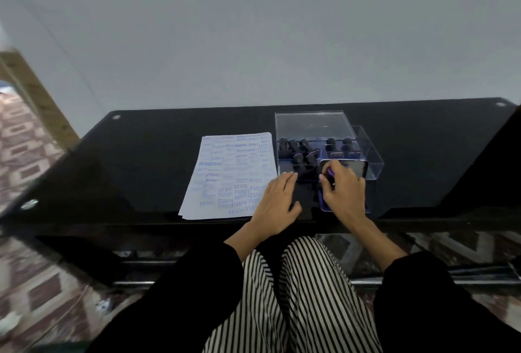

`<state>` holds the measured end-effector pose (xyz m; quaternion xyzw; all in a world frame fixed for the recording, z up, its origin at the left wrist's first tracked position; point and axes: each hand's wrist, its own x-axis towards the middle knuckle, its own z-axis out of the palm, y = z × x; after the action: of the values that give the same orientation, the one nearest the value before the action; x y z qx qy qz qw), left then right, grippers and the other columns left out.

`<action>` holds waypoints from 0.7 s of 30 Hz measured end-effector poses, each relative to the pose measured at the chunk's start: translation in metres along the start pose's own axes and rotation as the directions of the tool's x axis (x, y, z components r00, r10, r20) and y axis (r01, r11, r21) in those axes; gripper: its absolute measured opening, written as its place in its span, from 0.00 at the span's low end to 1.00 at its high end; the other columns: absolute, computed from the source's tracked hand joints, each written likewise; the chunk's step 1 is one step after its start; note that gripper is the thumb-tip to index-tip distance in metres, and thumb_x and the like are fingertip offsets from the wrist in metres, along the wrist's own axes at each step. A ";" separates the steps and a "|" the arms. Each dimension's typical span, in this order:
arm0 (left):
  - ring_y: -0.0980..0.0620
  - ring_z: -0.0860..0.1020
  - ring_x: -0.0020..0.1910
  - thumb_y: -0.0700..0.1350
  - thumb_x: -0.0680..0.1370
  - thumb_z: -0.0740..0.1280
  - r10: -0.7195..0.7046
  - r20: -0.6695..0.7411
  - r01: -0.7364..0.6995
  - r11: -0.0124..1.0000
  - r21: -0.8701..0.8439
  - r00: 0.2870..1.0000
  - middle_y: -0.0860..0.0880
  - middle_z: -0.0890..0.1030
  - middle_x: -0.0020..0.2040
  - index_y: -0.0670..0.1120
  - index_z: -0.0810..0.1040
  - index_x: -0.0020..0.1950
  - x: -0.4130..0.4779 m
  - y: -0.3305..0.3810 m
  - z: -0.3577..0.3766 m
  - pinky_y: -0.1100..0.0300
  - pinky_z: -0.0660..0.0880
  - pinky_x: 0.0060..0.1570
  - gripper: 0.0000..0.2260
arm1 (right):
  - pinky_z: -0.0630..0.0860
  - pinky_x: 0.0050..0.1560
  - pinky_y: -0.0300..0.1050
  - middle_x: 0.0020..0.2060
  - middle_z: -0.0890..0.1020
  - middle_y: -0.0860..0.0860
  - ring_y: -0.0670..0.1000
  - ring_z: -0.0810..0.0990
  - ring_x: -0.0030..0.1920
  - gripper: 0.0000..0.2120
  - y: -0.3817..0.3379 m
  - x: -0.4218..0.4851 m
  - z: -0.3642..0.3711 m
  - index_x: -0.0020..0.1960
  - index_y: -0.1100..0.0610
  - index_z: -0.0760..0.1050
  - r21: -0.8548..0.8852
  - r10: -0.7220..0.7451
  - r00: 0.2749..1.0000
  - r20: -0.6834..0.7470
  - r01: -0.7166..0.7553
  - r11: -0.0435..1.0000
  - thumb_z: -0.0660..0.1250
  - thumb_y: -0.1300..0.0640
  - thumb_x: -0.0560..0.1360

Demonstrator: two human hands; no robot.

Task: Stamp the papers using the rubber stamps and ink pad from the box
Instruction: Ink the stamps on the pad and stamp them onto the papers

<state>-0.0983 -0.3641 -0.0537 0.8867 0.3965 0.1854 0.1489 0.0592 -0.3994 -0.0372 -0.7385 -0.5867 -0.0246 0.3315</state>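
White paper stack (pixel 229 175) blue-stamped "AIR MAIL", "SAMPLE", "FRAGILE", left hand (pixel 275 203) fingers spread flat, right hand (pixel 342 192) fingers gripping purple rubber stamp (pixel 330 174), black bench (pixel 141 169)

Dim, flat light; soft blur throughout (left edge smeared); wide-angle bending at edges.

"AIR MAIL", "SAMPLE" on papers (pixel 229 175)

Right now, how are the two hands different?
The left hand lies flat and open, fingers spread, on the table edge beside the papers. The right hand is curled, pinching something small and purple over the ink pad. Both come out of black sleeves.
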 end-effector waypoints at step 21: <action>0.49 0.43 0.77 0.50 0.82 0.48 -0.713 -0.225 0.736 0.676 0.027 0.664 0.45 0.46 0.78 0.41 0.48 0.77 -0.086 -0.158 -0.063 0.47 0.41 0.74 0.25 | 0.63 0.51 0.41 0.44 0.81 0.50 0.49 0.78 0.46 0.07 -0.205 0.023 0.121 0.50 0.52 0.73 0.304 -0.277 0.912 0.303 0.183 0.935 0.65 0.50 0.76</action>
<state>-0.2813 -0.3205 -0.0811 0.6396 0.7392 0.1738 0.1192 -0.1574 -0.2982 -0.0273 -0.6046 -0.7164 0.1443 0.3168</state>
